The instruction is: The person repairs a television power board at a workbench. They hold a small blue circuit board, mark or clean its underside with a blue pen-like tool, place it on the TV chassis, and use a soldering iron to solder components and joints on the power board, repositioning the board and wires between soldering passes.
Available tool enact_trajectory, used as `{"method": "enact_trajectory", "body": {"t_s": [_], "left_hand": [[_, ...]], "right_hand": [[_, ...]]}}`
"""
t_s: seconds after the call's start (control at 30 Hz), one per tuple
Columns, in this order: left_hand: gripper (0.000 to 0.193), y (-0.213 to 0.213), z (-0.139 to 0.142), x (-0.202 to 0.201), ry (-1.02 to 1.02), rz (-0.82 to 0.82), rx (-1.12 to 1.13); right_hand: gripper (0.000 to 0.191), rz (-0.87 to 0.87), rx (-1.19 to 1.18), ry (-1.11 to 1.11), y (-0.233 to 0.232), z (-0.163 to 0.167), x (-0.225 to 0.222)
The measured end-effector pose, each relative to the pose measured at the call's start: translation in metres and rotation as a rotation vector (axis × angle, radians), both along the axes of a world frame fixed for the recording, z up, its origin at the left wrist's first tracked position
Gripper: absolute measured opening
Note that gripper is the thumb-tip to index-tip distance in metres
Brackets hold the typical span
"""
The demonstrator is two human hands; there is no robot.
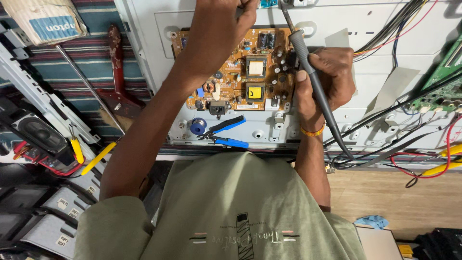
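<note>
My right hand (323,77) grips a grey soldering iron (308,72) like a pen, its tip pointing up past the top right corner of an orange-brown circuit board (240,72). That board is fixed to the grey metal back of a flat screen (375,53). My left hand (226,19) reaches over the board's upper left part with fingers closed; the frame's top edge cuts them off, so what they hold is hidden. The iron's black cord (337,139) trails down toward me.
Blue-handled cutters (226,132) and a small blue spool (197,126) lie on the panel below the board. A green board (445,82) with wire bundles sits at right. Yellow-handled screwdrivers (96,158), a speaker (36,132) and metal brackets lie at left on striped cloth.
</note>
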State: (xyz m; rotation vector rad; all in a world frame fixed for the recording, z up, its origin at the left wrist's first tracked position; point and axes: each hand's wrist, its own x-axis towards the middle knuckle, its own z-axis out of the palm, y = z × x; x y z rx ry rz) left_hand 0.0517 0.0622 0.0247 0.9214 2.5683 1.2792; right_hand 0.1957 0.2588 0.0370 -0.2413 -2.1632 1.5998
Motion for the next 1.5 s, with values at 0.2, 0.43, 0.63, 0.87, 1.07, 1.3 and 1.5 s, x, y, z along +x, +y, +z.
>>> {"method": "enact_trajectory", "body": {"t_s": [0.2, 0.43, 0.63, 0.87, 1.07, 1.3, 1.5], "left_hand": [[0.007, 0.0, 0.003, -0.001, -0.075, -0.005, 0.016], [0.01, -0.002, 0.001, 0.001, -0.039, -0.017, 0.02], [0.005, -0.003, -0.007, 0.002, 0.005, -0.029, 0.008], [0.018, -0.003, -0.012, -0.002, 0.007, 0.02, 0.032], [0.009, -0.006, -0.007, -0.002, -0.042, 0.034, 0.098], [0.018, -0.015, 0.002, -0.007, -0.207, 0.083, 0.258], [0.014, -0.032, 0.015, -0.004, -0.099, 0.214, 0.166]], "right_hand": [[0.026, -0.008, -0.009, -0.006, 0.0, -0.001, 0.001], [0.026, 0.002, -0.026, 0.009, 0.0, -0.004, 0.001], [0.025, -0.015, -0.023, 0.028, 0.0, -0.007, 0.0], [0.026, -0.004, -0.021, 0.011, 0.001, -0.004, 0.0], [0.026, -0.007, -0.022, 0.015, 0.0, -0.003, -0.001], [0.026, -0.002, -0.054, 0.013, 0.0, -0.001, -0.001], [0.025, -0.01, -0.095, -0.002, -0.003, 0.001, 0.001]]}}
